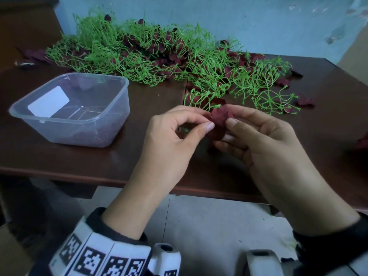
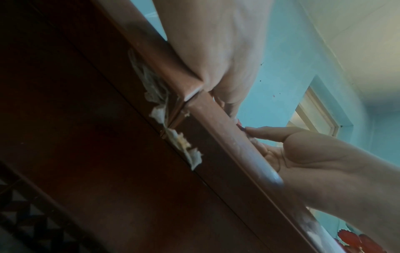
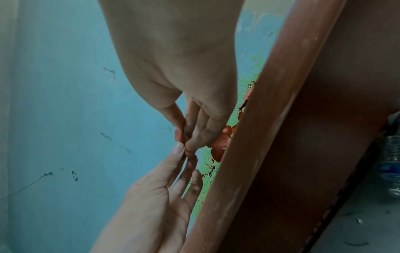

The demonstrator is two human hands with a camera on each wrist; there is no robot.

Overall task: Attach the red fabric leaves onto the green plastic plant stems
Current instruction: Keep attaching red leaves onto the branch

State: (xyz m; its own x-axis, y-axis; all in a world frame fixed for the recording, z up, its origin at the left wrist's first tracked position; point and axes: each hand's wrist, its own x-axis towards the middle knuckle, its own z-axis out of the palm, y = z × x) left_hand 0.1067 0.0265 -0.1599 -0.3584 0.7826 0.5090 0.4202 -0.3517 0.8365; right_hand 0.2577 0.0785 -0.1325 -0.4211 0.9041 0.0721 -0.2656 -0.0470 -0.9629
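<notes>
A dark red fabric leaf is held just above the brown table, near its front edge. My left hand pinches its left side between thumb and forefinger. My right hand pinches its right side, with the other fingers curled beneath. A green stem tip shows at the leaf's top edge; whether it is in the leaf I cannot tell. In the right wrist view the leaf shows behind the right hand's fingers, partly hidden by the table edge. A big pile of green plastic stems lies behind.
A clear plastic tub stands at the left of the table. Loose red leaves lie scattered among and beside the stems. A blue wall rises behind the pile. A water bottle lies on the floor under the table.
</notes>
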